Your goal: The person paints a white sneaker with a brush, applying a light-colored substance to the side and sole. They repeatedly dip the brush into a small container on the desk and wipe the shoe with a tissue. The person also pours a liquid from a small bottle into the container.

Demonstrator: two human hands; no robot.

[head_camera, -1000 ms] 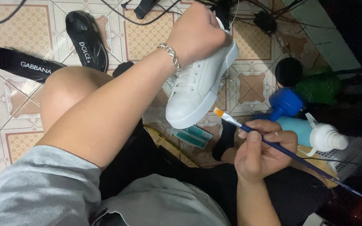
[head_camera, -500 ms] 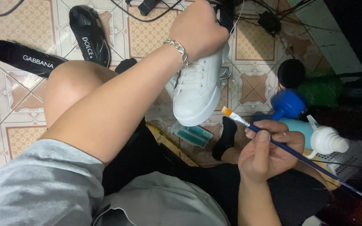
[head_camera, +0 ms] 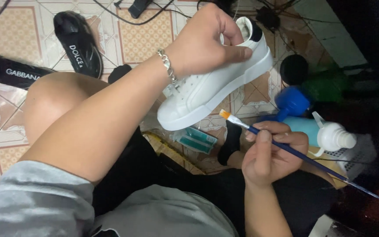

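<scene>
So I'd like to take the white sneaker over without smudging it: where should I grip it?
Probably the heel collar of the white sneaker, from above, where the left hand holds it now; the toe points down toward the brush.

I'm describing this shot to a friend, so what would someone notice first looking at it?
First the white sneaker, held up over the tiled floor by the left hand at its heel end. Just below it, the right hand holds a thin blue paintbrush with its orange tip close to the sole. At upper left, two black insoles lie on the tiles.
</scene>
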